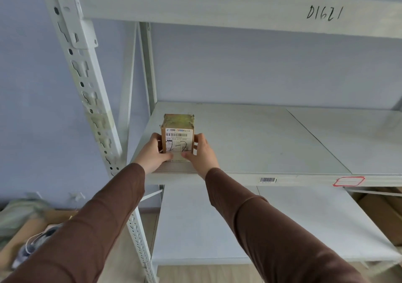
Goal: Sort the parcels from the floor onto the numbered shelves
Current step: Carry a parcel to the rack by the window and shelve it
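Note:
A small brown cardboard parcel stands upright at the front left corner of the middle shelf. Its white shipping label faces me, with a barcode and the handwritten mark "2-2". My left hand grips the parcel's left side and my right hand grips its right side, thumbs on the front face near the bottom. Both arms wear brown sleeves. The beam above bears the handwritten code "D1621".
The white metal upright stands just left of the parcel. A lower shelf lies below. The middle shelf's front edge carries a barcode sticker and a red-framed label. Cardboard boxes sit low right; bags and parcels lie on the floor left.

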`<move>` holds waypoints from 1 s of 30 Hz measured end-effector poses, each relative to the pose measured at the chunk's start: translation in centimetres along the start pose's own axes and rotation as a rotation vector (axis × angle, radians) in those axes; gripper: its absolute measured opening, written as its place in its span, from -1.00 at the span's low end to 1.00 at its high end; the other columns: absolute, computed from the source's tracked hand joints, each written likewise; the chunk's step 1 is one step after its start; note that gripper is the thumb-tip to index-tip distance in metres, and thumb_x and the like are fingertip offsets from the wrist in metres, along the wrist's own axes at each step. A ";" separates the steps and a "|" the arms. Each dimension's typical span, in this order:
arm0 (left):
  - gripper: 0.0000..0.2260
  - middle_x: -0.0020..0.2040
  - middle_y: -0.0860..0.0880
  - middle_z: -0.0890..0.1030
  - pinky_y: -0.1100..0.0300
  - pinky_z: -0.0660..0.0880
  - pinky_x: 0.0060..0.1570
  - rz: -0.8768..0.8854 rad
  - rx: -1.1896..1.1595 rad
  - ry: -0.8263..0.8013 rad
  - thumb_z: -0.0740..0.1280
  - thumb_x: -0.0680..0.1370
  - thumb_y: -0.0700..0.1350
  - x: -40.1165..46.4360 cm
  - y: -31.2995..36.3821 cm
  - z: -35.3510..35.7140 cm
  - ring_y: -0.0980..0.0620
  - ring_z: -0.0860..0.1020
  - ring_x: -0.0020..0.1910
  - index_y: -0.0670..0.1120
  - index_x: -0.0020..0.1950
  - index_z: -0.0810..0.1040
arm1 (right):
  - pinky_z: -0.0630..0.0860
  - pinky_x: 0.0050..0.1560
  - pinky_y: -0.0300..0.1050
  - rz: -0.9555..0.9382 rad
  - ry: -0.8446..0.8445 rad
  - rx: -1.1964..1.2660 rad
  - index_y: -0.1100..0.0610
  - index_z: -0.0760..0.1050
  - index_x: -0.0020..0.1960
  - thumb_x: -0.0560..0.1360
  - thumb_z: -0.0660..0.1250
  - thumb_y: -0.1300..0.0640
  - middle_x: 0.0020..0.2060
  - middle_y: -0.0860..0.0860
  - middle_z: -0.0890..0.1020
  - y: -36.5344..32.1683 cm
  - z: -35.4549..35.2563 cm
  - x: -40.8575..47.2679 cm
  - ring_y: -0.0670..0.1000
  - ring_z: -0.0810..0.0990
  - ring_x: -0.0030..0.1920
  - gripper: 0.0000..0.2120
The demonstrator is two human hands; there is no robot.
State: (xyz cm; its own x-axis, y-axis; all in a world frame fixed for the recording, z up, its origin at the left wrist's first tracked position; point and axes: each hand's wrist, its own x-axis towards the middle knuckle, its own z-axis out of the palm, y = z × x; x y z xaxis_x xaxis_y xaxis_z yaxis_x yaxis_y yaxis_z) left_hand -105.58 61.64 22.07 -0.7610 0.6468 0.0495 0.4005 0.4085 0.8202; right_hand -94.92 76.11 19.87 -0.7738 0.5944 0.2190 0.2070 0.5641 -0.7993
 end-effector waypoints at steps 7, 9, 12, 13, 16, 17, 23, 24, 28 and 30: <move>-0.56 0.15 -0.01 0.57 0.23 0.47 0.05 -0.021 0.007 0.015 0.48 0.51 -0.28 2.7 -0.1 0.4 -0.04 0.57 0.19 -0.13 0.29 0.36 | 0.52 0.20 0.02 0.047 -0.005 0.004 0.19 0.37 0.32 0.51 0.50 0.17 0.31 0.10 0.54 0.3 0.4 2.8 0.13 0.58 0.24 -0.53; -0.54 0.22 -0.02 0.58 0.17 0.45 0.18 -0.040 -0.012 0.027 0.48 0.52 -0.26 2.7 -0.5 0.7 -0.04 0.57 0.27 -0.13 0.34 0.36 | 0.51 0.21 0.01 0.047 -0.009 0.004 0.19 0.35 0.34 0.51 0.50 0.16 0.33 0.10 0.53 0.5 0.5 2.8 0.13 0.57 0.27 -0.51; -0.21 0.53 -0.08 0.41 0.14 0.36 0.37 -0.069 -0.116 0.028 0.49 0.53 -0.24 1.8 -0.7 1.0 -0.04 0.44 0.47 -0.10 0.63 0.11 | 0.46 0.32 0.02 0.066 -0.011 0.010 0.18 0.25 0.49 0.51 0.50 0.11 0.46 0.12 0.43 0.8 0.2 2.3 0.14 0.48 0.40 -0.34; -0.11 0.61 -0.08 0.30 0.11 0.30 0.45 -0.074 -0.131 0.056 0.50 0.53 -0.23 1.3 -0.7 1.2 -0.05 0.34 0.54 -0.06 0.68 -0.02 | 0.45 0.37 0.05 0.071 0.001 0.024 0.17 0.20 0.54 0.51 0.50 0.10 0.50 0.12 0.39 0.9 -0.1 1.9 0.14 0.46 0.43 -0.28; -0.05 0.67 -0.03 0.11 0.08 0.16 0.56 -0.016 -0.128 0.258 0.50 0.52 -0.21 -1.1 -0.3 2.1 -0.02 0.16 0.63 0.01 0.69 -0.10 | 0.46 0.39 0.12 0.052 0.089 0.064 0.12 0.18 0.57 0.53 0.48 0.12 0.52 0.09 0.36 1.3 -1.3 -0.3 0.13 0.45 0.44 -0.27; -0.07 0.68 -0.01 0.08 0.10 0.10 0.59 0.067 -0.140 0.323 0.48 0.52 -0.24 -2.1 -0.1 2.6 0.01 0.10 0.65 0.01 0.69 -0.07 | 0.47 0.38 0.12 0.037 0.127 0.065 0.12 0.20 0.56 0.54 0.47 0.13 0.51 0.08 0.37 1.5 -1.8 -1.2 0.13 0.45 0.43 -0.31; -0.19 0.69 -0.12 0.00 0.04 -0.02 0.63 0.633 -0.034 0.255 0.43 0.51 -0.34 -6.6 1.7 7.6 -0.03 -0.07 0.68 -0.14 0.66 0.09 | 0.35 0.36 -0.08 0.042 0.445 -0.089 0.15 0.32 0.51 0.59 0.38 0.15 0.39 0.07 0.47 2.0 -5.0 -9.9 0.11 0.41 0.38 -0.47; -0.19 0.69 -0.11 -0.01 0.06 -0.03 0.63 0.668 -0.010 0.172 0.44 0.52 -0.33 -7.4 1.9 8.6 -0.03 -0.08 0.68 -0.14 0.66 0.08 | 0.30 0.34 -0.14 0.069 0.499 -0.119 0.16 0.33 0.50 0.58 0.38 0.15 0.38 0.08 0.48 2.1 -5.3 -11.9 0.12 0.40 0.37 -0.48; -0.18 0.69 -0.05 -0.06 0.29 -0.13 0.55 0.698 0.063 -0.190 0.43 0.58 -0.23 -12.0 1.7 12.7 0.01 -0.11 0.67 -0.09 0.69 -0.01 | 0.28 0.31 -0.15 0.247 0.684 -0.208 0.12 0.35 0.49 0.57 0.39 0.14 0.35 0.07 0.50 2.3 -5.9 -22.0 0.12 0.37 0.37 -0.48; -0.19 0.70 -0.03 -0.10 0.27 -0.16 0.52 0.739 0.118 -0.344 0.40 0.61 -0.16 -15.4 1.5 14.8 0.01 -0.13 0.67 -0.06 0.69 -0.06 | 0.27 0.35 -0.15 0.369 0.738 -0.272 0.10 0.32 0.52 0.57 0.39 0.11 0.37 0.05 0.49 2.4 -5.8 -28.1 0.10 0.35 0.38 -0.45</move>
State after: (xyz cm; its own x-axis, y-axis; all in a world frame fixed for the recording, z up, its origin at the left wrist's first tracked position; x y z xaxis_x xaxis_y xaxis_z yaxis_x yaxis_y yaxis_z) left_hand -85.72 61.88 14.13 -0.0890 0.9287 0.3600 0.8025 -0.1472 0.5783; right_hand -69.20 64.14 15.07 -0.0623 0.9331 0.3543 0.5769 0.3233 -0.7501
